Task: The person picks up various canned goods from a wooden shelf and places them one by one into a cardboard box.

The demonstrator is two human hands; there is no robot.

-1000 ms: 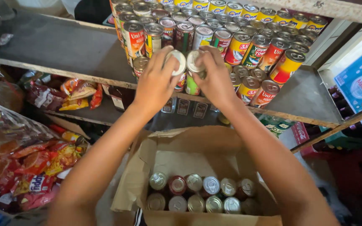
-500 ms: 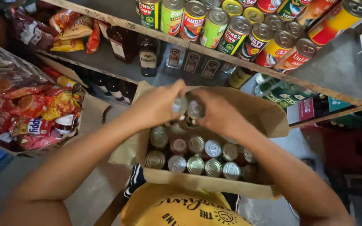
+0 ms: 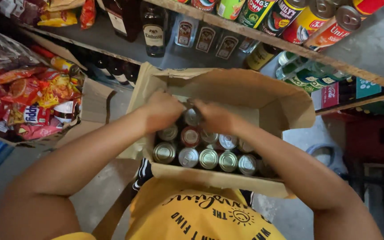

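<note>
1. Both hands are down inside an open cardboard box (image 3: 263, 95), at its far side, and they meet over one can (image 3: 192, 116).
2. The left hand (image 3: 163, 111) is curled over the left side of that can, fingers bent and tucked down; I cannot tell whether it grips the can or a neighbour.
3. The right hand (image 3: 216, 118) is curled the same way just right of the can, touching it; its fingertips are hidden below, so how firm the grasp is I cannot tell.
4. The box holds rows of upright cans (image 3: 209, 158) with silver lids, packed side by side; the near row runs along the near wall of the box.
5. The box flaps stand open, the far flap leaning toward the shelf (image 3: 298, 46).
6. On that shelf, above the box, lie cans on their sides with coloured labels (image 3: 332, 31); below it stand dark bottles (image 3: 154, 31).
7. Left of the box sits another carton of bright snack packets (image 3: 27, 95).
8. The person wears a yellow shirt (image 3: 201, 213), seen at the near edge.
</note>
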